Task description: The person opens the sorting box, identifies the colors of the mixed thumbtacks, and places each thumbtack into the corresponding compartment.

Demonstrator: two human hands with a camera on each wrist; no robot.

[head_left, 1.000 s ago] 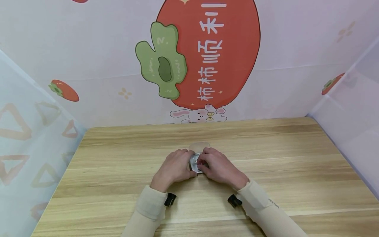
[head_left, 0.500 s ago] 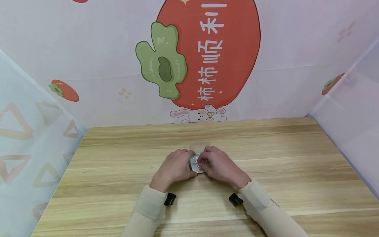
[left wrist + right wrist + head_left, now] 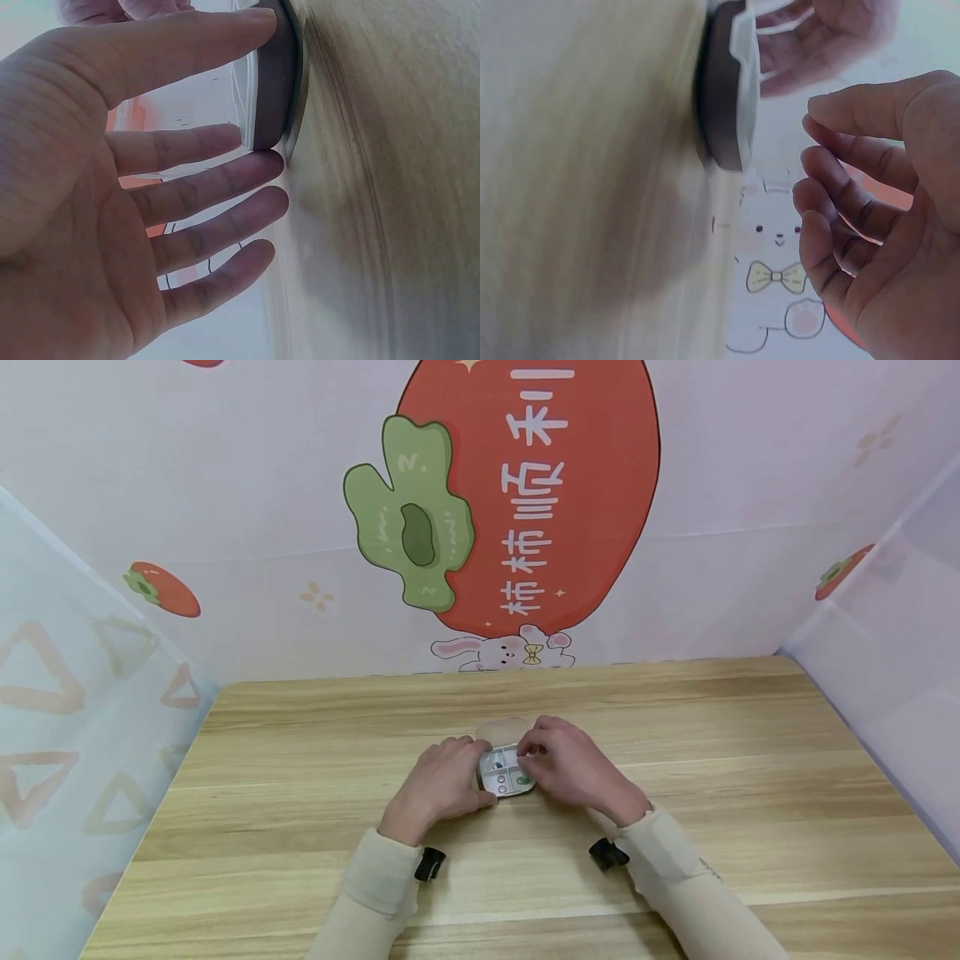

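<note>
A small pill box (image 3: 512,793) with a white compartmented tray lies on the table with its clear lid (image 3: 498,730) folded back. Its dark side (image 3: 271,82) shows in the left wrist view. My left hand (image 3: 437,787) grips the box by its left side, thumb at the near edge and forefinger at the far edge. Reddish pills (image 3: 502,784) sit in the near left compartment, green pills (image 3: 522,782) in the near right one. A small dark-and-white piece (image 3: 497,766) lies far left. At the far right compartment my right hand (image 3: 576,770) brings thumb and forefinger tips together; anything between them is hidden.
The wooden table (image 3: 315,852) extends on all sides of the box. A printed cloth (image 3: 262,510) with a large persimmon and a rabbit rises behind the table's back edge, and more cloth stands at the left and right.
My right hand has moved from over the middle of the box to its right edge, uncovering the compartments and the green pills. My left hand stays on the box.
</note>
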